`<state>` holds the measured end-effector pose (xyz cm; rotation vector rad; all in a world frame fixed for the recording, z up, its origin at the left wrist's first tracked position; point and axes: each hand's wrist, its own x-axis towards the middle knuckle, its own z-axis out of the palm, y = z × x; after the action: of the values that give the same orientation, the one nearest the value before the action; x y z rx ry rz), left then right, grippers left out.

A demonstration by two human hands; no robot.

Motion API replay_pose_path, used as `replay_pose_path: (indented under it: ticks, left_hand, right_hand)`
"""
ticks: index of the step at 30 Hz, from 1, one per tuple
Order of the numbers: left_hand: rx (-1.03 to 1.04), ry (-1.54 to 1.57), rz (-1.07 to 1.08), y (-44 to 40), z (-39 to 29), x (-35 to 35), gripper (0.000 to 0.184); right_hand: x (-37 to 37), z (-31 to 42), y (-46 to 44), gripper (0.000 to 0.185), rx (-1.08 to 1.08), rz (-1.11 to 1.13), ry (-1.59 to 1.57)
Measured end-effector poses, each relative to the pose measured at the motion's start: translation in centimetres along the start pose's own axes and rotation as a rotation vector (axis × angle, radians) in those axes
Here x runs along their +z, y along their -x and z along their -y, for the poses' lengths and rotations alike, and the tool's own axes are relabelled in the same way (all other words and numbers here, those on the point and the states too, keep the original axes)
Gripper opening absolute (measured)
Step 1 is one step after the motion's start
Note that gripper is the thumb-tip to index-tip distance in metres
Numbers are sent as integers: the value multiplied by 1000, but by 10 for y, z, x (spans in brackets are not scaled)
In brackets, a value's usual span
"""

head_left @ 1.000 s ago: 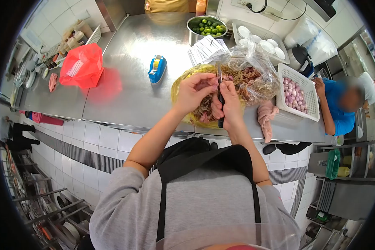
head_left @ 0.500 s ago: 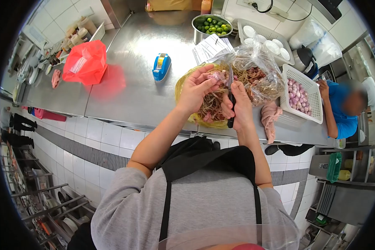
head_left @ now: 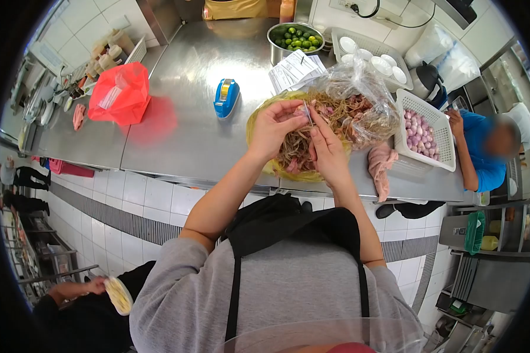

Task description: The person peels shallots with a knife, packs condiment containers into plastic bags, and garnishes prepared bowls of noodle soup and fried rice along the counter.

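Over the middle of the steel counter, my left hand (head_left: 274, 130) is closed around a small pinkish shallot (head_left: 301, 110), mostly covered by the fingers. My right hand (head_left: 331, 154) grips a knife (head_left: 307, 113), its handle hidden in the palm and its thin blade against the shallot. The two hands nearly meet. Beneath them lies a yellow plastic bag (head_left: 254, 126) with dry skins and stalks (head_left: 297, 147). Just right, a clear plastic bag (head_left: 362, 79) holds more dried stalks and reddish bulbs.
A white basket (head_left: 447, 154) of peeled shallots (head_left: 419, 135) sits at right, beside a pinkish cloth (head_left: 381, 167). Behind are papers (head_left: 296, 69) and a pot (head_left: 278, 52) of limes. Left are a blue tape dispenser (head_left: 226, 101) and red bag (head_left: 119, 94). Co-workers stand right and lower left.
My right hand has brought the knife up and left, turning its blade onto the shallot. At lower left, a person carrying a pale oblong container has come into view.
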<state>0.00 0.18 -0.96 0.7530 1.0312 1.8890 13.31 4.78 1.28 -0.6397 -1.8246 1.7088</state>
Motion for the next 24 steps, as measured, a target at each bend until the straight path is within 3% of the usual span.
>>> replay_pose_path:
  ticks: [2, 4, 14, 19, 24]
  left_hand:
    - [18, -30, 10, 1, -2, -1, 31]
    - [-20, 130, 68, 1, -6, -2, 31]
    - [-163, 256, 180, 3, -16, -16, 33]
    - [-72, -49, 93, 3, -11, -9, 34]
    - [-19, -109, 52, -1, -5, -6, 31]
  right_hand:
    - [0, -1, 1, 39, -43, -31, 34]
    - [-3, 4, 3, 38, 166, -33, -271]
    - [-14, -3, 2, 36, 176, -46, -73]
    - [-10, -12, 4, 28, 144, -82, 13]
    - [-3, -4, 3, 32, 24, -33, 45]
